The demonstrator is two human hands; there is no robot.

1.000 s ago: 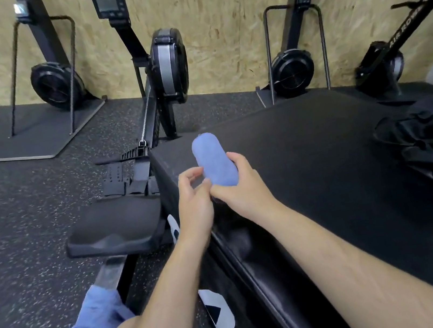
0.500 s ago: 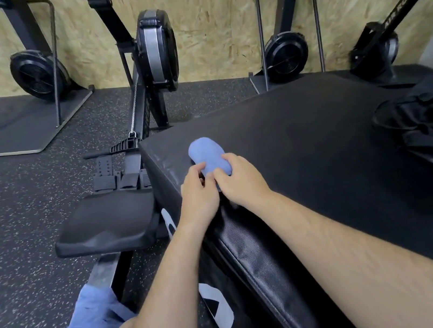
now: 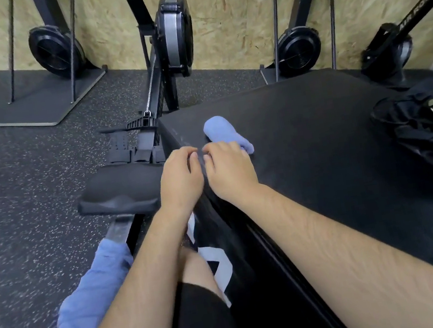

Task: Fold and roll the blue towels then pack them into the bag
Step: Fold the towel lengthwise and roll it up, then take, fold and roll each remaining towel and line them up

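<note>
The rolled blue towel (image 3: 225, 133) lies on the black bench (image 3: 318, 130) at centre frame, near the bench's left edge. My right hand (image 3: 229, 170) sits just below the roll with its fingers curled at the near end; I cannot tell whether they grip it. My left hand (image 3: 180, 175), just beside the right, is loosely curled and holds nothing. The black bag (image 3: 430, 127) lies at the right edge, and a loose blue towel (image 3: 90, 305) at lower left.

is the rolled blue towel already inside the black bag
No, the rolled blue towel lies on the black padded box, apart from the black bag at the right.
</note>
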